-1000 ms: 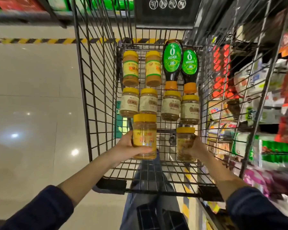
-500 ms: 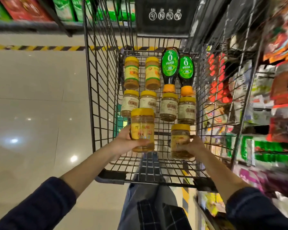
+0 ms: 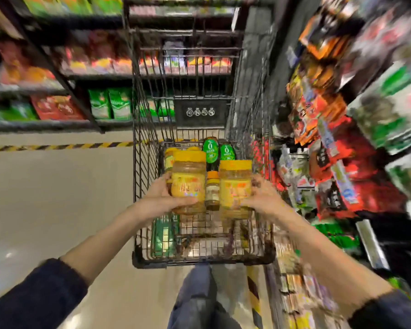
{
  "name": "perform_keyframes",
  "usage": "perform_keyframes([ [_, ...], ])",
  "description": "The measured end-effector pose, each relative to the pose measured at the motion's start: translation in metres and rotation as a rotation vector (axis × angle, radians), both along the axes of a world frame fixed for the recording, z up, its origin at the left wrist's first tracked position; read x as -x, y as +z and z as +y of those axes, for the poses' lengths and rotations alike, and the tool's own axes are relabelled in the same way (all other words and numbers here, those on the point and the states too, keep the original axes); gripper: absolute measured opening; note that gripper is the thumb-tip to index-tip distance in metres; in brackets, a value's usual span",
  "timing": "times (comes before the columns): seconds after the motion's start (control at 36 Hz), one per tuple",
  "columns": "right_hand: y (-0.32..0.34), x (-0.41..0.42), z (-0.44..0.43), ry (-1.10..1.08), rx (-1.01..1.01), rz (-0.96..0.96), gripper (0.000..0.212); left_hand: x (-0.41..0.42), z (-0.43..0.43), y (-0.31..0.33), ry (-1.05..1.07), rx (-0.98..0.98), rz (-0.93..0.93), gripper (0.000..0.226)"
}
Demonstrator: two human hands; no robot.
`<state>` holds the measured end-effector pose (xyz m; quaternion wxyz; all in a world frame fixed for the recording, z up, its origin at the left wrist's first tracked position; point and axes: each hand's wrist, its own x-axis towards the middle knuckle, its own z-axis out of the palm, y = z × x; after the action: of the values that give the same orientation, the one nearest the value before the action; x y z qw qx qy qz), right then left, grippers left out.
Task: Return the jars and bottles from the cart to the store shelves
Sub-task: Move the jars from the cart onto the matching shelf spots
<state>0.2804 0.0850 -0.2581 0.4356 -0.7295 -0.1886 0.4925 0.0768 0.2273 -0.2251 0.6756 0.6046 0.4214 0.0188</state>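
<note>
Okay, both grips loaded: my left grip (image 3: 161,200) is wrapped round a big yellow-lidded jar (image 3: 188,184), thumb across the front of the label and fingers curled behind. My right grip (image 3: 263,198) has the twin jar (image 3: 235,186) the same way, fingers closed round its side. Both jars are upright, side by side with a gap between them, held up over the near half of the cart (image 3: 199,260) and, as far as I can judge, lifted clear of its wire floor. So that's two in hand, and neither on a shelf yet. Plenty left down in the cart: a small dark jar (image 3: 212,191) shows in the gap between my two. A pair of green-labelled bottles (image 3: 210,151) lies toward the cart's far end, and a yellow-topped jar (image 3: 169,160) peeks out at the cart's far left, behind the one in my left grip. There may be more hidden behind what I'm holding; I can't count them, the view is badly blurred. Store shelves (image 3: 330,138) run along the right of the cart, crammed with packets. My read: early days. These two need a shelf spot, then it's the rest of the cart, bottles included.
</note>
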Motion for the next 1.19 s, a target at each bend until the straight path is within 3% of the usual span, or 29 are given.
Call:
perform_keyframes([
  [0.14, 0.081, -0.013, -0.007, -0.041, -0.14, -0.167, 0.071, -0.014, -0.006, 0.067, -0.004, -0.157, -0.133, 0.072],
  [0.42, 0.218, -0.008, -0.059, -0.219, -0.341, -0.409, 0.092, -0.044, -0.011, 0.176, -0.146, -0.442, -0.374, 0.075],
  [0.5, 0.244, 0.005, -0.081, -0.298, -0.387, -0.469, 0.078, -0.052, -0.018, 0.2, -0.218, -0.472, -0.477, 0.076],
  [0.64, 0.27, 0.043, -0.123, -0.476, -0.391, -0.594, 0.088, -0.061, -0.034, 0.223, -0.379, -0.468, -0.607, 0.091],
  [0.69, 0.278, 0.062, -0.143, -0.545, -0.377, -0.661, 0.083, -0.063, -0.045, 0.232, -0.454, -0.469, -0.646, 0.095],
  [0.89, 0.297, 0.144, -0.222, -0.865, -0.282, -0.814, 0.085, -0.061, -0.116, 0.248, -0.733, -0.468, -0.799, 0.074],
  [1.0, 0.306, 0.198, -0.277, -1.045, -0.215, -0.871, 0.096, -0.057, -0.174, 0.257, -0.886, -0.363, -0.852, 0.078],
  [1.11, 0.308, 0.253, -0.334, -1.233, -0.122, -0.951, 0.085, -0.042, -0.246, 0.267, -1.04, -0.235, -0.929, 0.064],
  [1.19, 0.314, 0.297, -0.376, -1.349, -0.039, -0.979, 0.088, -0.025, -0.295, 0.276, -1.165, -0.123, -0.95, 0.073],
])
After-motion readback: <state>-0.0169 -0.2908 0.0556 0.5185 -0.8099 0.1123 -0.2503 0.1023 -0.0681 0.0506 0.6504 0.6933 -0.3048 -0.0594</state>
